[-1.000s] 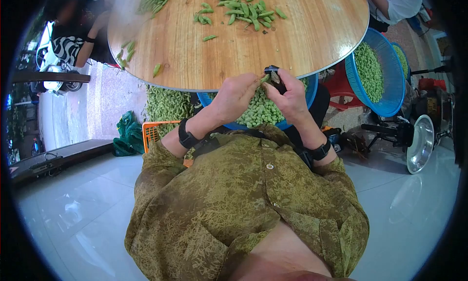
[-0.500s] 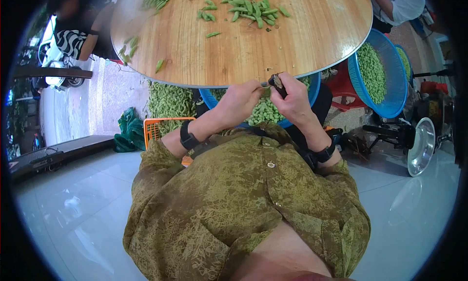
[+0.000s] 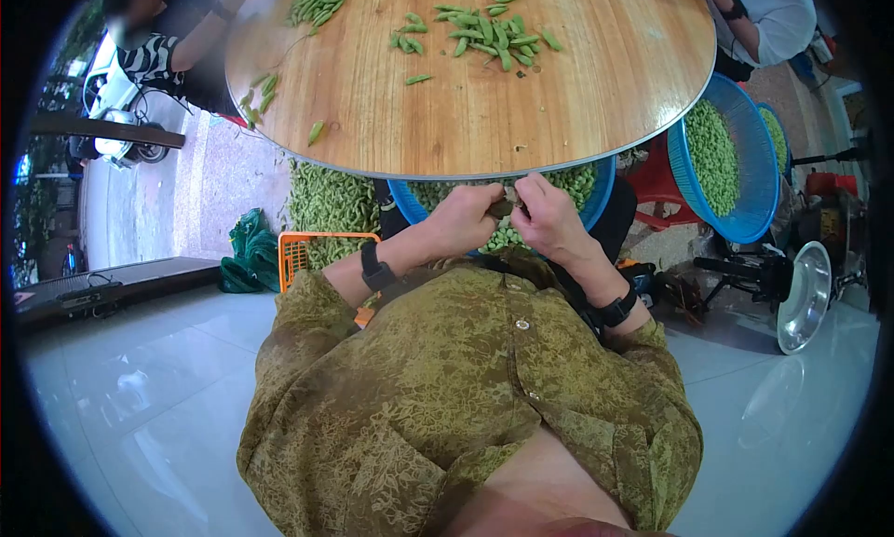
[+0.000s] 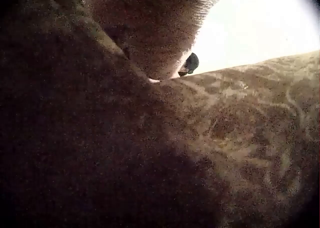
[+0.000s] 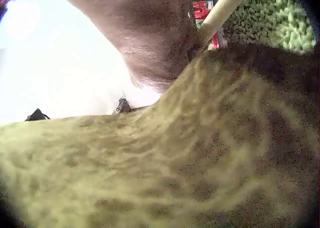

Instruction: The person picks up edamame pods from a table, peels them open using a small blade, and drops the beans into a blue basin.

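In the head view my left hand (image 3: 463, 222) and right hand (image 3: 556, 222) meet just below the table edge. Their fingers are curled, fingertips facing. A small dark brownish-green piece (image 3: 503, 206) sits between them; the left fingertips grip one end, while the right thumb and fingers pinch at the other. Its kind I cannot tell. Under the hands stands a blue basket (image 3: 603, 197) of shelled green beans (image 3: 570, 178). Both wrist views show mostly patterned shirt cloth (image 4: 240, 118) and bare skin; the fingers are hidden there.
On the round wooden table (image 3: 372, 118) lie green bean pods (image 3: 489, 32) in loose piles. More pods (image 3: 326, 206) and an orange basket (image 3: 294, 258) are at the left. Another blue basket (image 3: 759, 188) of beans stands right, near a metal basin (image 3: 805, 299). Two people sit across the table.
Both hands have drawn down, and the right hand has turned inward. The dark piece that stood up from the right hand now shows between both hands. A person at left has reached over the table.
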### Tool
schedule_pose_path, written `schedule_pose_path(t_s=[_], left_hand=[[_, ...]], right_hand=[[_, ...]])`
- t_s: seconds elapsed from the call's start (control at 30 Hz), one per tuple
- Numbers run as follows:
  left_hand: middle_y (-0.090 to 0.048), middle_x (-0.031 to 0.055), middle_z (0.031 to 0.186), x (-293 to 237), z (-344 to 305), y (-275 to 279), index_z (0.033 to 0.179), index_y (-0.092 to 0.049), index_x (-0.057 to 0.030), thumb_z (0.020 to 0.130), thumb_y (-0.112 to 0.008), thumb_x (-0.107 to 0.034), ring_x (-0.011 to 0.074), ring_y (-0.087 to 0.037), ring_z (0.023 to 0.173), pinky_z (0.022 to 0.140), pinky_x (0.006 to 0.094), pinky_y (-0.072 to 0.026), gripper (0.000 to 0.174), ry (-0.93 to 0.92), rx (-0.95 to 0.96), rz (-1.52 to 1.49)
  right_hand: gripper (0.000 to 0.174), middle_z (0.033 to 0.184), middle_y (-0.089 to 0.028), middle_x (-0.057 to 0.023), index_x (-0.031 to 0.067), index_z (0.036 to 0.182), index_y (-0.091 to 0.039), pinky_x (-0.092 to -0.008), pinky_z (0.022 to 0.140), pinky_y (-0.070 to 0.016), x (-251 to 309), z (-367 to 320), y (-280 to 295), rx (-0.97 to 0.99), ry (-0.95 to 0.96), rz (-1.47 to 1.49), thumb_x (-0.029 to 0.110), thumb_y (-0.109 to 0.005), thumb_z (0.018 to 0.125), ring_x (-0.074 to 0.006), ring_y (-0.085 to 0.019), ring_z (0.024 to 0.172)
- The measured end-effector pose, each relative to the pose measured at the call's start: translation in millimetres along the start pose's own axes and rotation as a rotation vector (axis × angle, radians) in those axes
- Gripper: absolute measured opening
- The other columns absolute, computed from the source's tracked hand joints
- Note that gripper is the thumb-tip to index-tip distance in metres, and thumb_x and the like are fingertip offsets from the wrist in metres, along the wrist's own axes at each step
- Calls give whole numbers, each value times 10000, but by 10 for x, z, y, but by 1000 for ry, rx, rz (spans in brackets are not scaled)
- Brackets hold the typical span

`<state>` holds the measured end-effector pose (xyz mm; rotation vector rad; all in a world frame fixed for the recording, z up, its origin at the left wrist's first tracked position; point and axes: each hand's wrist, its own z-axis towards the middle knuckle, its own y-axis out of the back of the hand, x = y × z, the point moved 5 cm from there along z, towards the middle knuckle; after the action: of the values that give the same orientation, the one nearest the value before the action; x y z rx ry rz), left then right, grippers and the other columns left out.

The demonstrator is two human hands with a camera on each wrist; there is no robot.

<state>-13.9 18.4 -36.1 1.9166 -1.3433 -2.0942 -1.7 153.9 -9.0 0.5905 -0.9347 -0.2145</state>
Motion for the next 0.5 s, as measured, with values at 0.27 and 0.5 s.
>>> schedule_pose_path(t_s=[0.27, 0.5], left_hand=[[-620, 196, 820, -232, -280, 448, 881, -584, 0, 813, -592, -71, 332, -646, 771, 664, 407, -494, 99, 29, -155, -218], [-557, 182, 780, -154, -353, 1384, 867, -584, -7, 860, -575, -168, 383, -560, 764, 671, 464, -446, 161, -24, -71, 694]], right_hand=[[174, 722, -472, -149, 12, 806, -484, -416, 550, -423, 10, 60, 23, 46, -95, 103, 15, -636, 721, -345, -530, 637], [191, 679, -486, -138, 18, 762, -490, -410, 562, -418, -29, 45, -22, 32, 90, 128, 70, -674, 745, -328, -527, 630]])
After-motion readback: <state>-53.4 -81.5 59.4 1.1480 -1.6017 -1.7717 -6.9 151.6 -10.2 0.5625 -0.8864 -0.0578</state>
